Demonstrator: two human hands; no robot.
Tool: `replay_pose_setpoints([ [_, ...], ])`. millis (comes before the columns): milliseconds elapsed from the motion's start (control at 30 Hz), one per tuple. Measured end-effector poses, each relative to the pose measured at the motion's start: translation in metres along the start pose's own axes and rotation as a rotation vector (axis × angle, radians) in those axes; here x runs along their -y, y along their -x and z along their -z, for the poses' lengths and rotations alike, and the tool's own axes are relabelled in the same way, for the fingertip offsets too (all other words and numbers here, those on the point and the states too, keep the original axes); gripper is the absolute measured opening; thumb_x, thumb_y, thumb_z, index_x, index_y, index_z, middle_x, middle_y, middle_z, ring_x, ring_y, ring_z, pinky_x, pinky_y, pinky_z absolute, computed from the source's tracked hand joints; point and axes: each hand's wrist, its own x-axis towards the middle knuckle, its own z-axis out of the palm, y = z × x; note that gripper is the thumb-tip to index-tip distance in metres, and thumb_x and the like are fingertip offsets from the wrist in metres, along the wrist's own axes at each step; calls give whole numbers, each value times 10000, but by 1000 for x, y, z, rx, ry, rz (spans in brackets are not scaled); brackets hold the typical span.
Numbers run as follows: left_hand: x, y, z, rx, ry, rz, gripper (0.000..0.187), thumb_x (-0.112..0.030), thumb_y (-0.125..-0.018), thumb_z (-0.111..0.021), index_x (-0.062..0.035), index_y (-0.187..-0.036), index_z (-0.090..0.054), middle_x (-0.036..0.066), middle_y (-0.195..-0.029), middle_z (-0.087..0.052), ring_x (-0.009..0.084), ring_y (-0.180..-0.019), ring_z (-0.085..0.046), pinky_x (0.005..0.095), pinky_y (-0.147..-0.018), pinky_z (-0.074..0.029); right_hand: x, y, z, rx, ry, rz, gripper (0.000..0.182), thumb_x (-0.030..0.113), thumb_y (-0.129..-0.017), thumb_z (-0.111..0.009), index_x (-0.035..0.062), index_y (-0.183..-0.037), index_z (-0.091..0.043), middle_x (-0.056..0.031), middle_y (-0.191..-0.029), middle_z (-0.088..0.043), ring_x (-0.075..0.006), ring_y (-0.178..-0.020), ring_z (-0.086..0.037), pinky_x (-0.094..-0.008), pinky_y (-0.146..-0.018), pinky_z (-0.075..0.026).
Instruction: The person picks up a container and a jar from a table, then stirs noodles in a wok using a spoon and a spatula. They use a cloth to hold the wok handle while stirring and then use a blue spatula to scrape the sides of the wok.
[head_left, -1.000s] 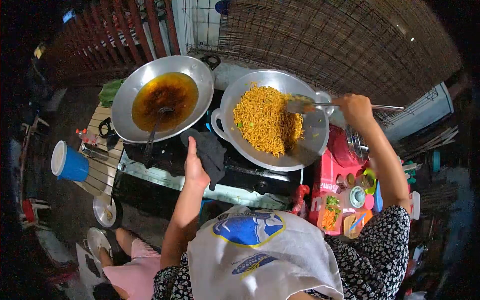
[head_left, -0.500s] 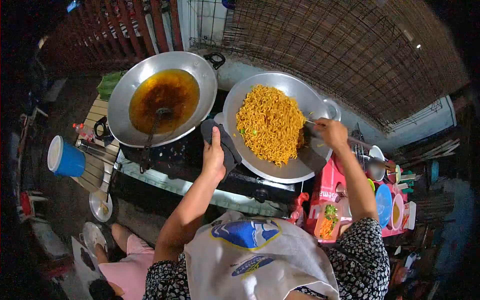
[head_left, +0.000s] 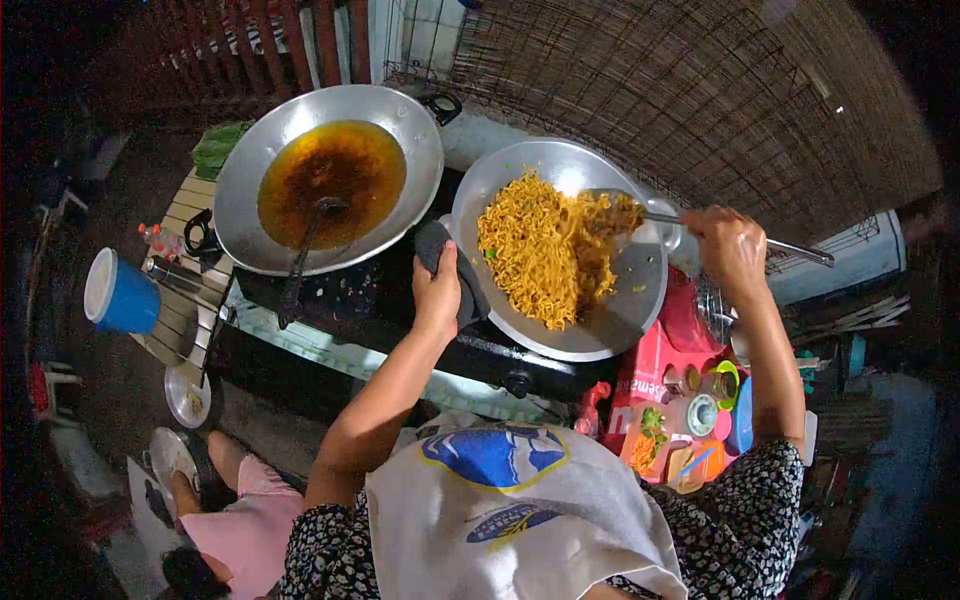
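A wide metal wok (head_left: 640, 290) full of yellow fried noodles (head_left: 535, 250) sits on a dark stove (head_left: 400, 310), and everything here is placed from that wok. The right hand (head_left: 728, 248) is closed around the handle of a metal spatula (head_left: 640, 215), just beyond the wok's right rim; the spatula blade lies over the noodles near the upper right of the pile, with some noodles lifted on it. The left hand (head_left: 437, 290) is pressed at the wok's left rim, gripping a dark cloth (head_left: 455, 270) against the wok's edge. The two hands are well apart, one on each side of the wok.

Just left of the wok, a second metal wok (head_left: 240, 200) holds brown oil (head_left: 330, 180) with a ladle (head_left: 305, 250) resting in it. Farther left stands a blue bucket (head_left: 120, 298). To the lower right of the wok, a pink tray (head_left: 650, 370) carries small bowls and chopped vegetables. Another person in pink (head_left: 250, 515) crouches at the lower left, well away from the wok.
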Motion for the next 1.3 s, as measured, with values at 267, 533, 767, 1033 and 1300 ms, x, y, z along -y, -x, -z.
replay_pose_setpoints([
  [267, -9, 9, -6, -55, -111, -116, 398, -204, -862, -510, -9, -1187, -390, 103, -1096, -507, 182, -968, -498, 297, -849, -381, -19, -24, -141, 286, -116, -151, 132, 282, -742, -553, 211, -811, -641, -77, -720, -624, -260, -684, -617, -378, -577, -477],
  [533, -17, 12, -3, -29, -169, -64, 503, -312, -855, -529, -13, -1224, -363, 108, -1143, -487, 184, -1022, -471, 292, -879, -358, 13, -24, -127, 178, -639, -232, 181, 309, -742, -607, 220, -890, -662, -50, -828, -641, -263, -730, -611, -363, -630, -480],
  [767, -25, 13, -2, 35, -162, -1, 527, -330, -847, -536, -23, -1236, -357, 99, -1149, -487, 191, -1026, -474, 297, -874, -365, -14, -19, -23, -89, -124, 43, 172, 187, -709, -594, 172, -862, -672, -77, -756, -628, -240, -670, -610, -347, -597, -490],
  [1033, -24, 14, -1, 14, -251, -15, 569, -347, -833, -540, -9, -1245, -339, 126, -1148, -487, 197, -1029, -481, 296, -869, -372, -40, 5, -73, 376, 158, 95, 72, 215, -714, -563, 175, -747, -613, -94, -679, -593, -259, -656, -597, -382, -550, -467],
  [1300, -14, 3, 5, -91, -444, -65, 524, -341, -840, -525, -4, -1207, -362, 150, -1114, -511, 225, -1018, -499, 306, -868, -372, 40, 0, -145, 423, -860, -359, 167, 217, -745, -623, 113, -873, -648, -125, -797, -636, -258, -724, -619, -348, -671, -474],
])
